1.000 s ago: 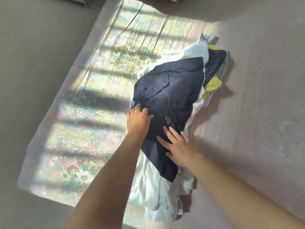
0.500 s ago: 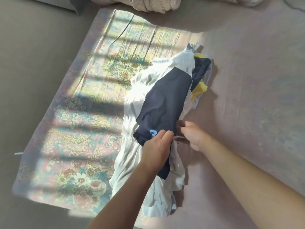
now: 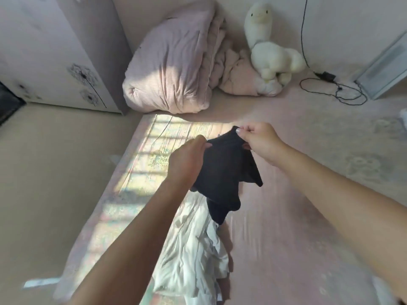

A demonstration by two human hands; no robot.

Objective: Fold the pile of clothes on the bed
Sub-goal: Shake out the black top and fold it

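Counts: two hands, one dark navy garment [image 3: 222, 170] lifted, one pale heap of white clothes [image 3: 193, 249] on the bed [image 3: 308, 194]; how many pieces are in the heap can't be told.

Left hand [image 3: 187, 159] pinches the garment's top edge on its left side, fingers curled onto the cloth. Right hand [image 3: 258, 137] pinches the top edge on its right, thumb and forefinger closed on the fabric, other fingers curled in.

Navy garment hangs between both hands above the bed, long axis running from the held top edge down toward the camera; lower end reaches the white heap. Heap lies lengthwise along the bed, near its left edge.

Background: one rolled pink duvet [image 3: 171, 62], one white plush toy [image 3: 267, 45], one black cable with charger [image 3: 326, 78] against the wall.
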